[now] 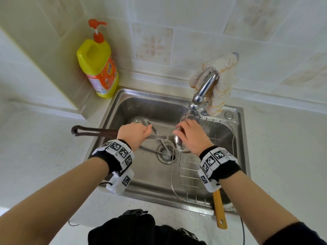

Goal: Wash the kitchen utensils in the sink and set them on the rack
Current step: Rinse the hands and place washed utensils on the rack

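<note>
**Ladle under the tap, both hands on it**

The ladle [169,137] lies crosswise over the middle of the sink [246,138], with its dark wooden handle reaching out past the left rim and its steel bowl under the stream from the tap [203,91]. The left hand [134,134] is closed in a fist round the handle where wood meets metal. The right hand [192,137] cups the bowl, thumb and fingers curved over its rim.

The ladle is probably stiff and fairly light, with most of its weight in the bowl. Wet steel will be slippery, more so if soaped, so the wooden handle looks like the safer place to hold it. A grip close to the bowl, as here, should stop it from twisting while the other hand rubs.

The wire rack [187,174] fills the right half of the sink, just beside the ladle. A yellow-handled utensil [219,209] lies in it and sticks out over the front rim. More metal utensils [164,147] lie on the sink floor by the drain [166,156]. A soap bottle [99,68] stands at the back left corner, and a cloth [224,82] hangs over the tap.
</note>
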